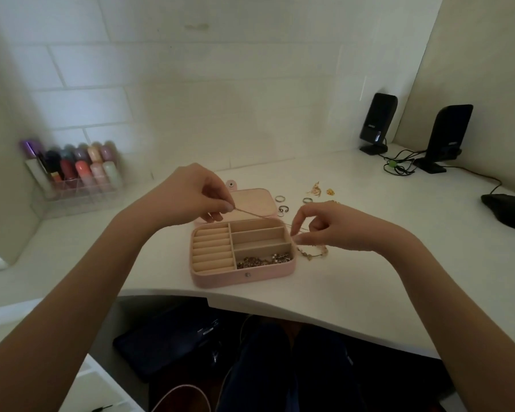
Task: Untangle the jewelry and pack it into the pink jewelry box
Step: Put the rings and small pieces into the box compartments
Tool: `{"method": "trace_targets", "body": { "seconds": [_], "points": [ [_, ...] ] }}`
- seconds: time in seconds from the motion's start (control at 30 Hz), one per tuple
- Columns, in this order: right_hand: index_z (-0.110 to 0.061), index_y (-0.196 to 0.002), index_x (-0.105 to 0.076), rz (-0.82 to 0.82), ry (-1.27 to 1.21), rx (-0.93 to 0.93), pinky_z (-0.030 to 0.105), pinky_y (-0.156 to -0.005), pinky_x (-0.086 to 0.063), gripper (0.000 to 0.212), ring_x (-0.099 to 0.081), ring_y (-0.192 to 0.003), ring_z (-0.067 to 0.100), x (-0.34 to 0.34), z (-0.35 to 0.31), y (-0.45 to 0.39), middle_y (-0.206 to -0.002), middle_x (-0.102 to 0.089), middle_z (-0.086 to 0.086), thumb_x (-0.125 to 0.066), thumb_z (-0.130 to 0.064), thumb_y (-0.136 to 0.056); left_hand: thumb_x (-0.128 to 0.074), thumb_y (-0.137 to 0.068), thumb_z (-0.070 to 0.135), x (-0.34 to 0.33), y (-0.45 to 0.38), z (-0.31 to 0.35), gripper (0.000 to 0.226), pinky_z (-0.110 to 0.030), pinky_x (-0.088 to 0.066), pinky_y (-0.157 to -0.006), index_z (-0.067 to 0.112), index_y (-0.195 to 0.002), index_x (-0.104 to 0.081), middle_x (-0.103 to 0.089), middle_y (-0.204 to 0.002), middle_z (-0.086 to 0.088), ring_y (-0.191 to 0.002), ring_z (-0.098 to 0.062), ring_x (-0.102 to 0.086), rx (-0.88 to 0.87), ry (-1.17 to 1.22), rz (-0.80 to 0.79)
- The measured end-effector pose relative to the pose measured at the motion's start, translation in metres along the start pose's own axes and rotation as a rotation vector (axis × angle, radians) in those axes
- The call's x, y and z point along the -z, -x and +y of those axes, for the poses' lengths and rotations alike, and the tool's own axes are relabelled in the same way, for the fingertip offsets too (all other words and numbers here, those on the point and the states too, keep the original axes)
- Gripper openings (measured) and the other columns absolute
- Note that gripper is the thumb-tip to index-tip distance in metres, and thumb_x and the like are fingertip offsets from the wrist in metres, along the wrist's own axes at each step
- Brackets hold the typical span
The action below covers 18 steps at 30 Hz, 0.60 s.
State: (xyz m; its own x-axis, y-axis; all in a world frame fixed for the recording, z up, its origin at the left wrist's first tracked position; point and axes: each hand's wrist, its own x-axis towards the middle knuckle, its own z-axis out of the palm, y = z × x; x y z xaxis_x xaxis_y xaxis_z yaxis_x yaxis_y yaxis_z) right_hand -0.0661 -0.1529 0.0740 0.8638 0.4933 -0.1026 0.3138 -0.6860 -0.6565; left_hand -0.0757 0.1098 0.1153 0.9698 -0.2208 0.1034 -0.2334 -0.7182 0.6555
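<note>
The pink jewelry box (241, 275) lies open on the white desk, lid flat behind it. Its front right compartment holds a heap of beaded jewelry (263, 259); the ring rolls on the left are bare. A thin chain (259, 216) stretches above the box between my hands. My left hand (197, 194) pinches one end over the lid. My right hand (330, 227) pinches the other end beside the box's right edge. A beaded bracelet (312, 253) hangs under my right hand, down at the desk surface. Several rings (283, 205) and gold earrings (320, 188) lie behind the box.
A clear organizer with coloured bottles (78, 173) stands at the back left. Two black speakers (378, 123) with cables stand at the back right, and a black mouse (507, 211) lies at the right edge. The desk's curved front edge (280, 304) is near my knees.
</note>
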Motion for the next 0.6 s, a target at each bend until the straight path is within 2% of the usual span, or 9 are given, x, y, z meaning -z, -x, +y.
{"method": "trace_targets", "body": {
  "seconds": [0.1,0.17,0.27,0.37,0.43,0.5,0.6],
  "points": [
    [-0.020,-0.080,-0.070,-0.018,-0.023,0.001,0.035,-0.063,-0.048,0.009,-0.054,-0.055,0.011,0.004,0.005,0.001,-0.057,-0.059,-0.004,-0.070,-0.025,-0.087,-0.070,-0.083,0.002,0.001,0.000,-0.008,0.006,-0.015,-0.055,-0.057,0.007,-0.081,-0.072,-0.072,-0.072,-0.004,-0.060,-0.010,-0.070,0.056,-0.072,-0.019],
    [-0.017,-0.082,-0.071,0.021,-0.074,0.010,0.033,-0.074,-0.052,0.008,-0.063,-0.064,0.009,0.007,0.006,0.004,-0.070,-0.070,0.005,-0.068,-0.018,-0.088,-0.070,-0.085,0.007,0.001,0.002,-0.011,0.004,-0.018,-0.056,-0.058,0.008,-0.081,-0.071,-0.072,-0.071,-0.004,-0.063,-0.011,-0.071,0.092,-0.071,-0.043],
    [-0.015,-0.088,-0.073,0.130,-0.216,0.076,0.025,-0.079,-0.051,0.007,-0.067,-0.075,0.008,0.012,0.003,0.011,-0.079,-0.074,0.005,-0.067,-0.017,-0.089,-0.070,-0.085,0.017,-0.006,0.006,-0.006,0.004,-0.021,-0.054,-0.066,0.014,-0.083,-0.071,-0.074,-0.070,0.003,-0.068,-0.006,-0.070,0.104,-0.065,-0.115],
    [-0.014,-0.093,-0.073,0.188,-0.391,0.175,0.031,-0.077,-0.045,0.011,-0.065,-0.079,0.008,0.015,-0.008,0.015,-0.084,-0.075,0.003,-0.065,-0.020,-0.088,-0.070,-0.085,0.024,-0.018,0.012,0.006,0.004,-0.019,-0.043,-0.077,0.021,-0.084,-0.072,-0.074,-0.071,0.011,-0.069,0.007,-0.065,0.059,-0.030,-0.204],
    [-0.013,-0.093,-0.072,0.200,-0.440,0.223,0.033,-0.073,-0.040,0.015,-0.065,-0.078,0.008,0.013,-0.018,0.013,-0.081,-0.074,0.004,-0.065,-0.024,-0.085,-0.071,-0.085,0.024,-0.026,0.013,0.011,0.004,-0.020,-0.041,-0.086,0.021,-0.084,-0.073,-0.074,-0.075,0.010,-0.075,0.005,-0.066,0.045,0.041,-0.251],
    [-0.008,-0.093,-0.071,0.193,-0.514,0.270,0.029,-0.073,-0.049,0.013,-0.067,-0.077,0.012,0.010,-0.027,0.009,-0.077,-0.072,0.006,-0.064,-0.016,-0.086,-0.073,-0.083,0.022,-0.032,0.012,0.012,0.004,-0.023,-0.043,-0.092,0.019,-0.084,-0.074,-0.075,-0.077,0.007,-0.078,0.000,-0.069,0.035,0.050,-0.279],
    [-0.002,-0.094,-0.069,0.186,-0.531,0.291,0.026,-0.080,-0.056,0.010,-0.069,-0.077,0.015,0.005,-0.035,0.003,-0.076,-0.071,0.008,-0.062,-0.005,-0.089,-0.076,-0.080,0.018,-0.039,0.010,0.005,0.003,-0.026,-0.051,-0.087,0.018,-0.083,-0.075,-0.075,-0.080,0.006,-0.077,-0.002,-0.068,0.017,-0.055,-0.297]
  ]
}}
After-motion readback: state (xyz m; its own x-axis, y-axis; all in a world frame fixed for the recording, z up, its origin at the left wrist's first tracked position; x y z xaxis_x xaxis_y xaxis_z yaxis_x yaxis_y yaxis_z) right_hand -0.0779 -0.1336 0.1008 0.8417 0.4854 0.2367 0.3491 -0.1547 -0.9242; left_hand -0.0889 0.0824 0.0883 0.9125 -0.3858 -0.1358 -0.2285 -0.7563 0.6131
